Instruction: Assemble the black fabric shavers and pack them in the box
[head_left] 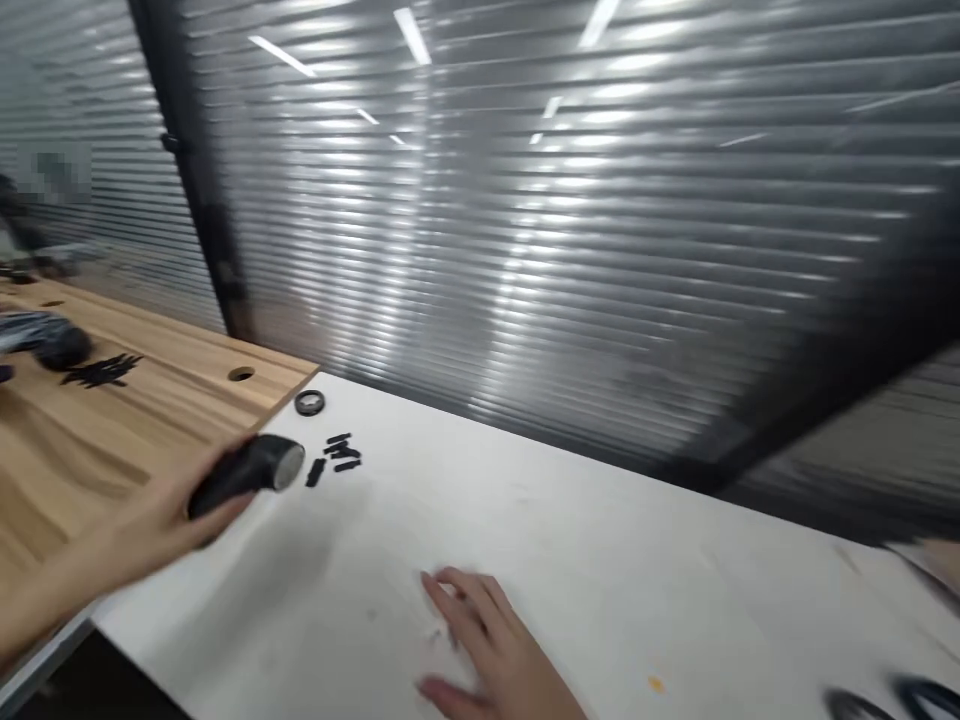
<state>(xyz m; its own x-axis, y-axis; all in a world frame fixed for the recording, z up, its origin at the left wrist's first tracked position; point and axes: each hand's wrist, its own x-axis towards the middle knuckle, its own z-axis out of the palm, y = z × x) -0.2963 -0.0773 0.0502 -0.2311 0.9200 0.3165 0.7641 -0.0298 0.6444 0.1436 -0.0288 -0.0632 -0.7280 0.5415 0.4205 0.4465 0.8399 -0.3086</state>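
My left hand (214, 490) is wrapped round a black rounded device with a pale, round end (259, 470), above the left edge of the white tabletop (420, 500). Its exact kind I cannot make out. Just beyond that end lie several small black strips (343, 452), and farther back a black ring (309, 402). Low in the middle is my right hand (491, 650), slightly blurred, its fingers bent and apart over the white surface. Small blurred specks (435, 637) show by its fingers, too indistinct to name.
A wooden table (172, 370) adjoins on the left, bearing a pile of black strips (101, 370) and a dark rounded object (64, 345). Dark ring-shaped things (930, 697) sit at the lower right. Glass with blinds (480, 220) stands behind the tabletop.
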